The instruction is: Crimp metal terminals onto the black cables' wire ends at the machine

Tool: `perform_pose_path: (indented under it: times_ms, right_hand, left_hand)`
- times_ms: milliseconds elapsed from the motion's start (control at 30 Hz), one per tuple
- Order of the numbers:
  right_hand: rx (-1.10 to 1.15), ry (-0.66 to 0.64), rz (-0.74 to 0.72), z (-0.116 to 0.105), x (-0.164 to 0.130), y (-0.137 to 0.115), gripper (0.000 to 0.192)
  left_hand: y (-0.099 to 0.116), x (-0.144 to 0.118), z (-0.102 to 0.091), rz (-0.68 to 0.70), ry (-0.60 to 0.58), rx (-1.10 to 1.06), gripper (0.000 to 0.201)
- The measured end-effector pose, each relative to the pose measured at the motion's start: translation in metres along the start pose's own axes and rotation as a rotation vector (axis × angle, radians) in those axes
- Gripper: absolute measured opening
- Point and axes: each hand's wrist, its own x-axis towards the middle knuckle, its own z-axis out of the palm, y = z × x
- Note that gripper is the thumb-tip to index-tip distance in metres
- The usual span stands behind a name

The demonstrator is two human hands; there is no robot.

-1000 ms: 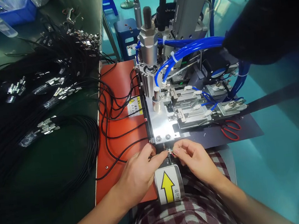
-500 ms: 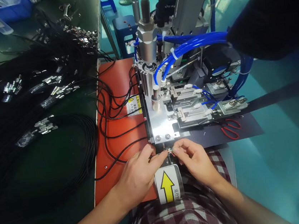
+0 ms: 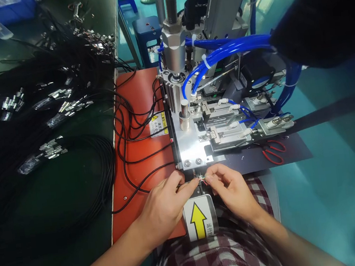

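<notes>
My left hand [image 3: 164, 202] is closed on a black cable [image 3: 143, 190], which runs in from the left and passes under the fingers. Between the two hands, fine coloured wires [image 3: 201, 177] fan out at the cable's end. My right hand [image 3: 230, 189] pinches these wires between thumb and forefinger, with its other fingers curled in. Both sets of fingertips meet just in front of the machine's metal plate [image 3: 192, 148]. Below them is a white label with a yellow arrow [image 3: 199, 220]. The exact grip at the wire tips is too small to make out.
Black cables [image 3: 126, 134] lie across the orange board [image 3: 125, 224] on the left. Coiled cables with metal connectors [image 3: 52, 148] cover the dark table beyond. Blue air hoses [image 3: 232, 49] arch over the machine's cylinders [image 3: 229, 137]. Red-handled scissors [image 3: 273, 153] lie at the right.
</notes>
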Motion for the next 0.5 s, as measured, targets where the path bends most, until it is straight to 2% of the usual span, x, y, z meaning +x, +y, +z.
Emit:
perform_pose_path:
  times_ms: [300,500]
  right_hand:
    - [0.029,0.03,-0.021,0.0034,-0.0018,0.0003,0.017]
    - [0.117,0.005,0.033,0.0032,-0.0026,0.0032,0.017]
  left_hand:
    - [0.0006,0.0003,0.0011,-0.006,-0.005,0.027,0.035]
    - [0.0003,0.0001,0.0026,-0.008,-0.003,0.004,0.036]
